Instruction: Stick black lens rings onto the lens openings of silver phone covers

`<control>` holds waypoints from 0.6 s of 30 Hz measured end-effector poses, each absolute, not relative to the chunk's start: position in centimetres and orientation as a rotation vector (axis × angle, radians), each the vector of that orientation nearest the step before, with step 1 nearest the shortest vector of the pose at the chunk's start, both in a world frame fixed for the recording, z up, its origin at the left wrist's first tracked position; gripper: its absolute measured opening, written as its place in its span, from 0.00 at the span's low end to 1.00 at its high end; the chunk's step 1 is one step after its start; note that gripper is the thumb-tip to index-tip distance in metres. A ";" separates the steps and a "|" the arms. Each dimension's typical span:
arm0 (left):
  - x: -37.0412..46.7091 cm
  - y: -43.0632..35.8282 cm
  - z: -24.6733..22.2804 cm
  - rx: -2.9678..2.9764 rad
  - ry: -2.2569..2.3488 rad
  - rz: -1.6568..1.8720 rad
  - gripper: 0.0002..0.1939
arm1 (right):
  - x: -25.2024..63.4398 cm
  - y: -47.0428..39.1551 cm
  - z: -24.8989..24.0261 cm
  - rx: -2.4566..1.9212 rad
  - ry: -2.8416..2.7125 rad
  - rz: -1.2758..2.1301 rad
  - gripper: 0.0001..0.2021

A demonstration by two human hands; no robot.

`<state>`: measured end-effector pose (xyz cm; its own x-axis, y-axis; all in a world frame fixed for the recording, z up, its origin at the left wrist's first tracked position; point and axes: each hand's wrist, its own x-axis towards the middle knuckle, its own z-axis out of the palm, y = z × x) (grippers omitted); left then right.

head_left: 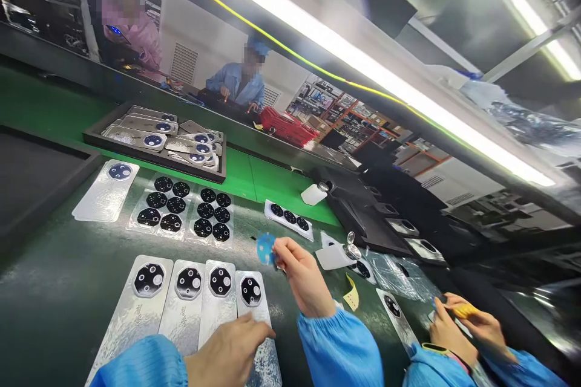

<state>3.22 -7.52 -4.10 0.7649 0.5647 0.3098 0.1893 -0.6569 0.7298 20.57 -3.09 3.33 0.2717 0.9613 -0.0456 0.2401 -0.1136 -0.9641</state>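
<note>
My right hand (302, 275) pinches a round blue film piece (265, 248) with holes, held above the green bench. Under and beside my left hand (233, 344) stand silvery back panels in a row, each with a black camera cutout sticker. My left hand is over the rightmost panel (265, 344), fingers loosely stretched out, holding nothing that I can see. Further left lies another panel (140, 302) with dark marks on it. Behind them, sheets of black round stickers (161, 202) lie on the bench, with a second sheet (212, 214) alongside.
A black tray (222, 172) of stacked panels stands at the back left. White bottles (333, 256) with metal caps and a yellow strip (351, 294) lie to the right. A co-worker's hands (454, 329) work at the far right. Another stack of panels (102, 196) lies left.
</note>
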 end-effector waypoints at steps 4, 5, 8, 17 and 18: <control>2.5 -6.7 -1.1 1.443 0.672 0.696 0.20 | 18.6 -7.5 4.1 -1.465 -1.498 1.088 0.19; 2.2 -6.6 -0.6 1.119 0.655 0.693 0.21 | 18.1 -8.2 3.7 -1.481 -1.613 1.012 0.17; 1.4 -6.4 0.0 0.536 0.563 0.695 0.21 | 16.8 -9.0 2.1 -1.551 -1.835 0.662 0.12; -4.0 -5.3 -0.1 0.960 0.670 0.811 0.20 | 12.7 -7.9 0.5 -1.358 -1.773 0.696 0.08; -4.9 -5.1 0.2 1.020 0.713 0.833 0.19 | 12.4 -7.9 0.4 -1.315 -1.748 0.750 0.09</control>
<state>-4.87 -5.06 0.23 0.5031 0.8553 -0.1242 -0.2541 0.2837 0.9246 12.43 -7.93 0.38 -0.1339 0.9594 0.2481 0.4815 0.2818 -0.8299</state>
